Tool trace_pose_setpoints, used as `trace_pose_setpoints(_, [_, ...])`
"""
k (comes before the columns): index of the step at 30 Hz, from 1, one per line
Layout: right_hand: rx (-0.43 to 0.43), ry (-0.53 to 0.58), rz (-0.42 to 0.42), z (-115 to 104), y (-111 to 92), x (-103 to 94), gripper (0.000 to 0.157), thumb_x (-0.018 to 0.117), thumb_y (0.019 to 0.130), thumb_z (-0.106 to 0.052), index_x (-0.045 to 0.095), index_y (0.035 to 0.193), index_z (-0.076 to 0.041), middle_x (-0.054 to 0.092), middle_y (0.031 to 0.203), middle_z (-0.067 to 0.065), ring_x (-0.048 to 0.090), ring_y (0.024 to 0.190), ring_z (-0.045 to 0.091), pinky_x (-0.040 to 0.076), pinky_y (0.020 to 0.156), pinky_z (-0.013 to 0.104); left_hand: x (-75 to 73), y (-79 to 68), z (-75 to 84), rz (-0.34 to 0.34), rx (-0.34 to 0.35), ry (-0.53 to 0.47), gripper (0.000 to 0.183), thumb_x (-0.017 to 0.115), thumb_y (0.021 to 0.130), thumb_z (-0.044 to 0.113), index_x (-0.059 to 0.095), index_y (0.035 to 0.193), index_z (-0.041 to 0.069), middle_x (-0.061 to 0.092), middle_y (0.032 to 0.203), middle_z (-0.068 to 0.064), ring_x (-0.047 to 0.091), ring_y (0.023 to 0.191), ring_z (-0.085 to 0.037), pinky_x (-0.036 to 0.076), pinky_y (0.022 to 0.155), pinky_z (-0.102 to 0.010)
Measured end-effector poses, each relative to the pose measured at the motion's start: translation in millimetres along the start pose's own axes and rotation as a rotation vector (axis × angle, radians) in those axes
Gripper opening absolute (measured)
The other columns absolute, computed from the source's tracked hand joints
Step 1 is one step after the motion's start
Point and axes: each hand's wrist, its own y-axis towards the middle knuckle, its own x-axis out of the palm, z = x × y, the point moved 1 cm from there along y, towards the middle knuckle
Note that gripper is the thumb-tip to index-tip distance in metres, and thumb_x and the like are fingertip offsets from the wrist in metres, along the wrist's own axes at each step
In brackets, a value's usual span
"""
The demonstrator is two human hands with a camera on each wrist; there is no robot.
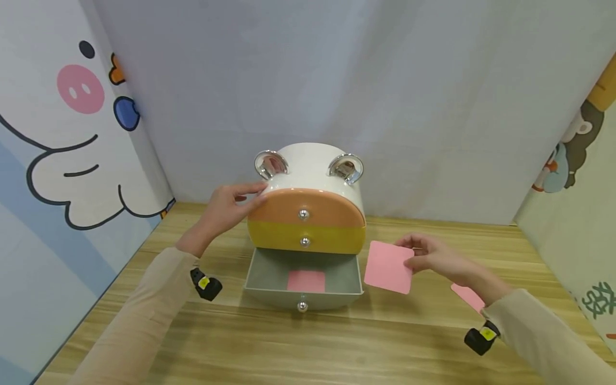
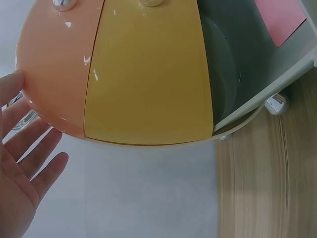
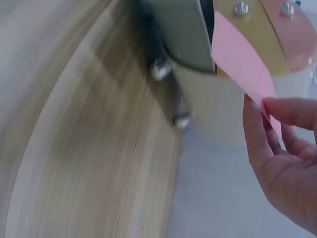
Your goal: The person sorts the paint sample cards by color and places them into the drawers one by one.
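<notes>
A small rounded chest of drawers, white on top with two shiny ear-shaped loops, stands on the table. Its orange drawer and yellow drawer are closed, while the grey-green bottom drawer is pulled out. Inside that drawer lies a pink square card. My left hand rests against the chest's upper left side, thumb at the orange front and other fingers spread, as the left wrist view shows. To the right of the drawer, my right hand pinches another pink square card by its edge.
One more pink card lies on the wooden table, partly covered by the right forearm. Behind the chest hangs a pale grey backdrop, and cartoon-printed panels flank both sides. Round metal knobs stick out from the drawer fronts.
</notes>
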Motion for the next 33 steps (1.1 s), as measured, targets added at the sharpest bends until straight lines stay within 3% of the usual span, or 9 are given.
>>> trace_pose_setpoints(9, [-0.089, 0.048, 0.039, -21.1, 26.4, 40.9, 0.035, 0.052, 0.088, 0.0, 0.043, 0.12, 0.011, 0.053, 0.109, 0.02, 0.058, 0.087, 0.019, 0.053, 0.073, 0.033, -0.8, 0.4, -0.5, 0.0, 0.004, -0.005, 0.034, 0.063, 0.086, 0.023, 0.063, 0.115, 0.006, 0.061, 0.116, -0.01, 0.058, 0.105, -0.027, 0.049, 0.085, -0.046])
trace_pose_setpoints(19, [-0.159, 0.041, 0.115, -20.9, 49.4, 76.7, 0.029, 0.049, 0.087, 0.006, 0.049, 0.115, 0.01, 0.053, 0.111, 0.023, 0.057, 0.088, 0.021, 0.054, 0.07, 0.031, 0.0, 0.0, 0.0, 0.003, 0.011, -0.016, 0.032, 0.063, 0.086, 0.021, 0.064, 0.114, 0.006, 0.062, 0.115, -0.011, 0.058, 0.106, -0.027, 0.049, 0.084, -0.046])
trace_pose_setpoints(30, [-0.15, 0.045, 0.054, -16.6, 65.9, 97.0, 0.029, 0.048, 0.085, 0.008, 0.051, 0.114, 0.01, 0.056, 0.108, 0.023, 0.059, 0.085, 0.019, 0.055, 0.07, 0.032, 1.3, -0.2, -3.4, 0.006, 0.016, -0.025, 0.032, 0.063, 0.086, 0.022, 0.064, 0.114, 0.005, 0.061, 0.115, -0.011, 0.058, 0.106, -0.027, 0.049, 0.084, -0.047])
trace_pose_setpoints(33, [-0.139, -0.038, 0.048, -16.8, 70.4, 99.4, 0.029, 0.05, 0.084, 0.008, 0.054, 0.113, 0.008, 0.058, 0.107, 0.02, 0.059, 0.083, 0.017, 0.054, 0.068, 0.03, 1.1, -0.4, -3.2, 0.003, 0.013, -0.023, 0.033, 0.063, 0.087, 0.022, 0.064, 0.114, 0.005, 0.061, 0.116, -0.011, 0.057, 0.107, -0.027, 0.049, 0.084, -0.047])
